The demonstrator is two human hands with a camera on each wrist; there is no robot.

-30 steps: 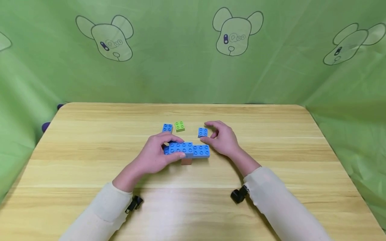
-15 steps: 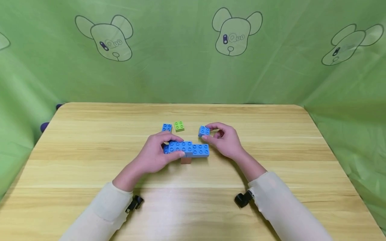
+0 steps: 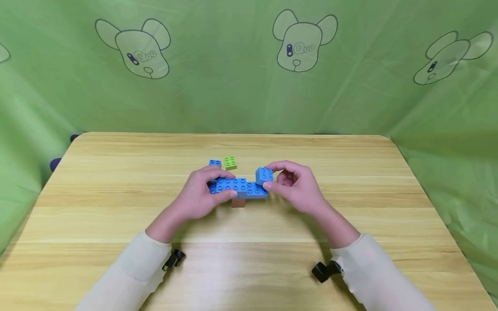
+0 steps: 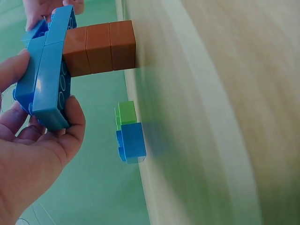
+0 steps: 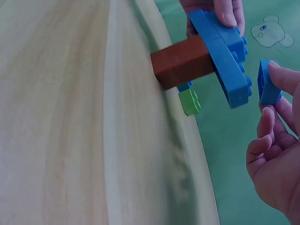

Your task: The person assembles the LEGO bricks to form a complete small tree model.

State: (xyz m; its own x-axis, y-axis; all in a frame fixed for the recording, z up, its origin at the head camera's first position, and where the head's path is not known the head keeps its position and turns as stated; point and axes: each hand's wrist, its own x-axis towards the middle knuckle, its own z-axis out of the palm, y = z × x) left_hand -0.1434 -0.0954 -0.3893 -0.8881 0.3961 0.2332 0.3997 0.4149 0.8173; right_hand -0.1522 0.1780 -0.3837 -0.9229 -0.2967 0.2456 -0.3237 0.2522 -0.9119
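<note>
A built piece has a stack of brown bricks (image 4: 99,48) as its post, with long blue bricks (image 3: 254,190) crossing its top. Another long blue brick (image 3: 233,185) sits on that row at the left and middle. My left hand (image 3: 198,196) grips the blue bricks at their left end, thumb in front and fingers behind. Between the thumb and fingers of my right hand (image 3: 301,188) is a small blue brick (image 5: 268,83), slightly tilted. It hovers over the right end of the row; the right wrist view shows a gap between them.
Behind the built piece, a small green brick (image 3: 230,163) and another blue brick (image 3: 215,163), partly hidden by my left hand, lie on the wooden table (image 3: 330,155). A green curtain (image 3: 233,99) with printed animal heads surrounds the table's back and sides.
My right hand has taken hold of the small blue brick, lifted it from the table and brought it nearer, over the row's right end. The left hand keeps its grip.
</note>
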